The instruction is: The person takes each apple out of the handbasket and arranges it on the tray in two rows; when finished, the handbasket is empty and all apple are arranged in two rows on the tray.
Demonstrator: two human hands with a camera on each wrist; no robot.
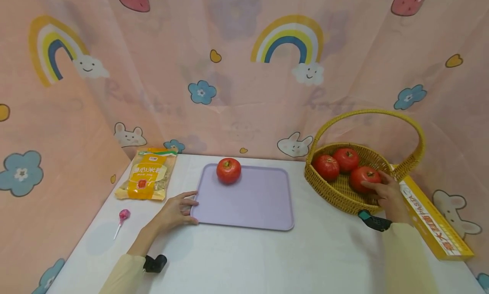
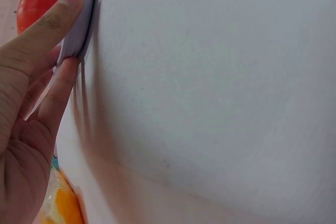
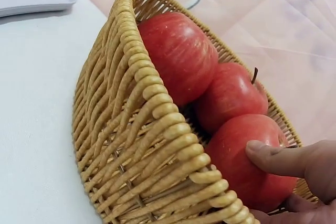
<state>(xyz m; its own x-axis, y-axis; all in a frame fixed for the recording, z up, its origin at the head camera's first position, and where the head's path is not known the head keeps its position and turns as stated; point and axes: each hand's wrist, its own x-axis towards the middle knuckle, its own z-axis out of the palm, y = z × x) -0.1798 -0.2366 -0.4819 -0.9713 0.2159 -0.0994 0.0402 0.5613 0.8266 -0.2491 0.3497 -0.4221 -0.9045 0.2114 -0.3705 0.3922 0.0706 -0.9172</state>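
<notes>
My right hand (image 1: 392, 196) reaches into a yellow wicker basket (image 1: 331, 197) and grips a red apple (image 1: 363, 179). In the right wrist view its thumb presses on that apple (image 3: 247, 156), and the other fingers are partly hidden behind it. Two more red apples, one at the left (image 1: 326, 167) and one at the back (image 1: 346, 159), lie beside it. My left hand (image 1: 175, 210) touches the left edge of a pale purple tray (image 1: 244, 203), fingers spread along the rim. Another red apple (image 1: 228, 171) sits on the tray near its back left corner.
A yellow snack bag (image 1: 148, 175) lies behind the left hand, and a pink lollipop (image 1: 124, 215) lies on the table's left. A long yellow pasta box (image 1: 435, 219) lies right of the basket. The basket's tall handle (image 1: 368, 111) arches over it. A printed curtain (image 1: 244, 116) borders the table.
</notes>
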